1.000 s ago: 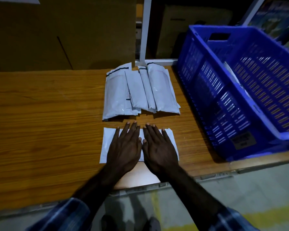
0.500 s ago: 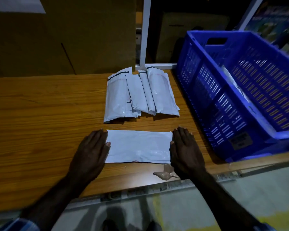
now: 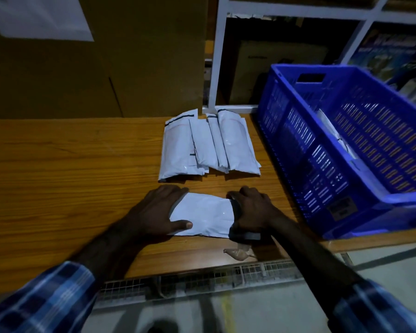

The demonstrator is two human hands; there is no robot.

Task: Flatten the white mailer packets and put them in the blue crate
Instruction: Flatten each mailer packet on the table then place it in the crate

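Head view: a white mailer packet (image 3: 203, 213) is gripped at both ends, left hand (image 3: 157, 211) and right hand (image 3: 252, 212) curled round it; a lift toward the blue crate (image 3: 346, 150) is judged next.

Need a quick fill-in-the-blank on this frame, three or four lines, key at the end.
1. Both hands, left hand and right hand, grip the ends of one white ____ on the table.
2. The stack of waiting packets lies directly ____ the gripped one, farther from the person.
3. The crate on the right is coloured ____.
4. The person's sleeves show a ____ pattern.

Missing words: packet; behind; blue; checked
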